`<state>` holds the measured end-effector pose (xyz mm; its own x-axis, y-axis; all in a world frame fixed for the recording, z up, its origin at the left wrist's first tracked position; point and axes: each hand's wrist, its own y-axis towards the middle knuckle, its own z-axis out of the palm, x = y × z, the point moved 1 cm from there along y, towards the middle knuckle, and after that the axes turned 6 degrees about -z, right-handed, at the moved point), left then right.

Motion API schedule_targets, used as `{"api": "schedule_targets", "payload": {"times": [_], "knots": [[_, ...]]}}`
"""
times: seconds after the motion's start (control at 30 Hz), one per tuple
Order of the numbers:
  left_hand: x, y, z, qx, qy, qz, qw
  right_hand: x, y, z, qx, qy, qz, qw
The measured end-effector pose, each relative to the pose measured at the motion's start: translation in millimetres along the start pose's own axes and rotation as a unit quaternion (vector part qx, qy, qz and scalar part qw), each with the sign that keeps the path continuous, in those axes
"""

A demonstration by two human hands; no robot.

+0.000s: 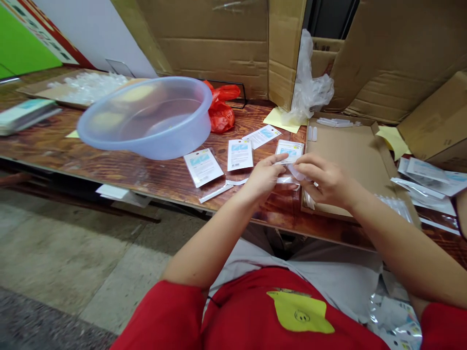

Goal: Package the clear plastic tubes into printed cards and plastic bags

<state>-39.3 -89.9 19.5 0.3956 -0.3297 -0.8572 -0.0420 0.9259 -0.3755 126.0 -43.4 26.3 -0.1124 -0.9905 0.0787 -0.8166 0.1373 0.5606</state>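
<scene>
Printed packet (291, 147), lower edge partly hidden, shows white and blue, pinched by the left hand (265, 176); the right hand (324, 179), at four o'clock, pinches a blurry translucent piece (295, 172).

Table (138, 165): wooden top, red-brown, dark grain, slight gloss; front edge slants from 9 o'clock down toward 4 o'clock. Dark bar (126, 213) beneath it, between 8 and 9.

Backing, 12 o'clock: upright cardboard sheet (215, 58), creased horizontally. At 1, dark gap (331, 17). At 2, second cardboard panel (412, 53), leaning; cardboard box (434, 119) between 2 and 3.

Between 10 and 11: plain white board (97, 29). At 10: green panel (22, 43), bordered by red strip (40, 22).

Floor (54, 214), 8 to 9 o'clock: large grey-beige slabs, joints visible; darker speckled band (36, 321) at 8.

Light: even, soft sheen on tabletop.
</scene>
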Motion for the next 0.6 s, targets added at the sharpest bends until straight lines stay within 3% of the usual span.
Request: {"api": "schedule_targets", "payload": {"times": [0.2, 0.3, 0.4, 0.47, 0.6], "knots": [[4.9, -9.9, -2.4, 0.000, -0.018, -0.009, 1.000, -8.5, -3.2, -14.9, 0.026, 0.095, 0.133, 0.986], [10.3, -10.5, -7.1, -0.006, -0.003, -0.011, 1.000, -12.4, -9.4, -22.0, 0.086, 0.174, 0.222, 0.955], [15.1, -10.0, -11.7, 0.004, 0.042, 0.030, 0.999, -14.0, -12.0, -18.0, 0.130, 0.231, 0.263, 0.928], [17.3, -10.7, -13.9, 0.021, 0.075, 0.068, 0.995, -13.2, -10.2, -11.5, 0.122, 0.257, 0.266, 0.921], [18.3, -14.1, -16.6, 0.052, 0.118, 0.141, 0.982, -8.4, -5.8, -0.3, 0.032, 0.301, 0.286, 0.909]]}}
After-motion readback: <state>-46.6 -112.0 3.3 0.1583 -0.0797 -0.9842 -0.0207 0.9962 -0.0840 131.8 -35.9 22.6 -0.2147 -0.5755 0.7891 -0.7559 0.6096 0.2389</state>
